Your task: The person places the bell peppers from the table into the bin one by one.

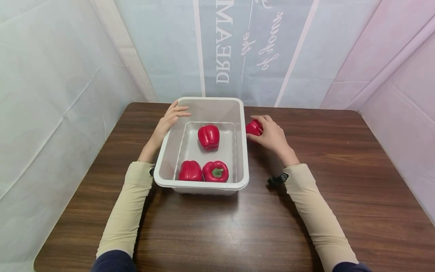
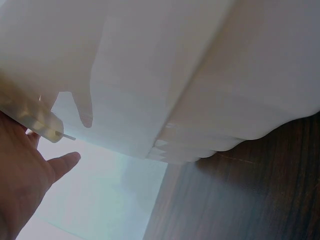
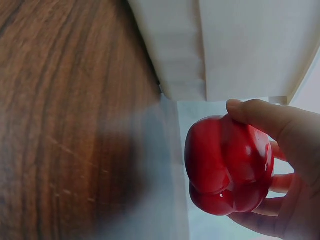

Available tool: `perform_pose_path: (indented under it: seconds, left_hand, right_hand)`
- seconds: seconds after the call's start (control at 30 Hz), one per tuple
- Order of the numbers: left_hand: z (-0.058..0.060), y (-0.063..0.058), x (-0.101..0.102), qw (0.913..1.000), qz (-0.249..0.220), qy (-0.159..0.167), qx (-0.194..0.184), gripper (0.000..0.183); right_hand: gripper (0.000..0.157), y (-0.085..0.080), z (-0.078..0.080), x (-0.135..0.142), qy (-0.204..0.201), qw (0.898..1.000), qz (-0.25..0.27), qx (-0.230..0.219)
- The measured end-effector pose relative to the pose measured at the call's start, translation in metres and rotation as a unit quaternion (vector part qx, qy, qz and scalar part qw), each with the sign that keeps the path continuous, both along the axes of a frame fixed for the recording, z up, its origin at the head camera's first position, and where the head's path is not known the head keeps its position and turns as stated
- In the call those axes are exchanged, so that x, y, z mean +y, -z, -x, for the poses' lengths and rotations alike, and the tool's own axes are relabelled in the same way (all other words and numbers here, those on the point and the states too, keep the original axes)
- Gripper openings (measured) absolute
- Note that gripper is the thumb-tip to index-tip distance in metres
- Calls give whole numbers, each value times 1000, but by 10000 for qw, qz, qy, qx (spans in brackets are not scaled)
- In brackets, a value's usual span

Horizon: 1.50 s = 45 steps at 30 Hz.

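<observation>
Just outside the right wall of a pale grey plastic bin [image 1: 242, 151], my right hand [image 1: 272, 136] grips a red bell pepper [image 3: 225, 165]. Thumb and fingers lie around its sides, and the right wrist view shows it raised off the table. My left hand [image 1: 166, 122] rests over the bin's left rim with fairly straight fingers, the fingertips reaching inside. In the left wrist view the thumb [image 2: 65, 165] lies outside the bin wall. Inside the bin are a red pepper [image 1: 209, 136] in the middle, another [image 1: 190, 171] at the near left and a third [image 1: 215, 172] showing its green stem.
The bin stands on a dark brown wooden table [image 1: 217, 230]. Behind the table hangs a pale blue cloth [image 1: 170, 49] with printed lettering, and light cloth walls flank both sides. A black strap [image 1: 278, 179] sits at the right wrist.
</observation>
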<state>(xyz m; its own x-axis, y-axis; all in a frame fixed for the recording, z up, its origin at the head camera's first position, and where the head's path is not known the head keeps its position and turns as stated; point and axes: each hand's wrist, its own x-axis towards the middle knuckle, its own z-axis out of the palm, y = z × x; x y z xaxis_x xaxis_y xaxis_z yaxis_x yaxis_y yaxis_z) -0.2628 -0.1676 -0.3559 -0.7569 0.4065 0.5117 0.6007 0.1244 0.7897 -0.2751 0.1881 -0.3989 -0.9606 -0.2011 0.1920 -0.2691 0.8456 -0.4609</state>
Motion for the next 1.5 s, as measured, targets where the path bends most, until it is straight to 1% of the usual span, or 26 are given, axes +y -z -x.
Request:
perform_pose_path:
  seconds: [0.37,0.6,0.93,1.13,1.4,1.5]
  left_hand:
    - [0,0,0,10000,-49,41,60,36]
    - [1,0,0,10000,-8,11,9,36]
    - [1,-2,1,10000,-38,32,33,36]
    - [0,-2,2,10000,-40,53,30,36]
    - [0,0,1,10000,-36,20,-66,36]
    - [0,0,0,10000,-19,26,-46,36]
  right_hand:
    - [71,-8,-4,-1,-63,9998,153,147]
    - [72,-12,-5,-3,-45,9998,105,166]
    - [71,-15,-7,-4,-100,9997,32,205]
    - [72,-15,-8,-5,-154,9998,-22,98]
    - [66,-15,-8,-6,-356,9992,-187,53]
    - [59,-17,-8,-7,-440,9988,-170,159]
